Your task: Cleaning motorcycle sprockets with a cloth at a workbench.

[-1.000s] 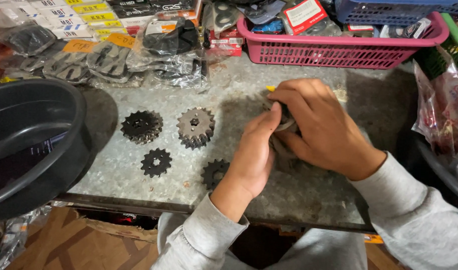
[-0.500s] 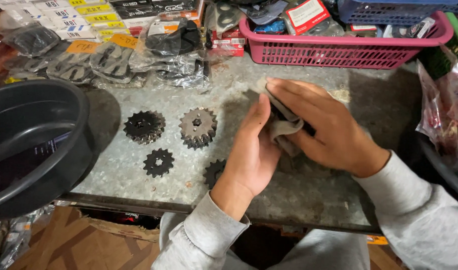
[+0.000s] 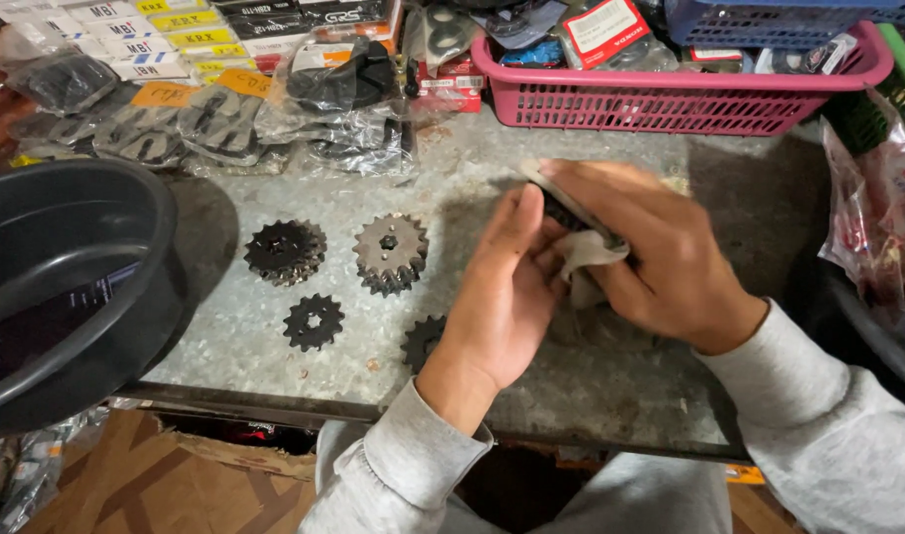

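Left hand: the left hand [image 3: 507, 297] stands palm inward over the middle of the table, fingers straight and pressed flat against a dark sprocket and the rag around it; it braces the part rather than curling round it.
Right hand: the right hand [image 3: 650, 252] comes in from the right, fingers folded over the top of the same part, pinching the rag against it.
Held part: a dark sprocket [image 3: 563, 210] sits between the two palms, above the table; only a sliver of its toothed edge shows between the fingers.
Rag: a grey rag [image 3: 583, 255] is wrapped about the part, a fold of it hanging out below the right fingers.
Table: a worn metal table [image 3: 610, 396], scuffed and stained.
Loose sprockets: left of the hands lie a dark stacked sprocket [image 3: 285, 251], a lighter steel sprocket [image 3: 390, 252] just beside it, and a small black flat sprocket [image 3: 313, 321] nearer the front edge. A fourth sprocket [image 3: 425, 341] lies partly hidden under the left wrist.
Left edge: a black plastic tub [image 3: 72, 287] overhangs the table's corner.
Back: a pink basket [image 3: 670, 94] of packaged parts stands behind the hands; bagged parts [image 3: 344, 109] lie to its left.
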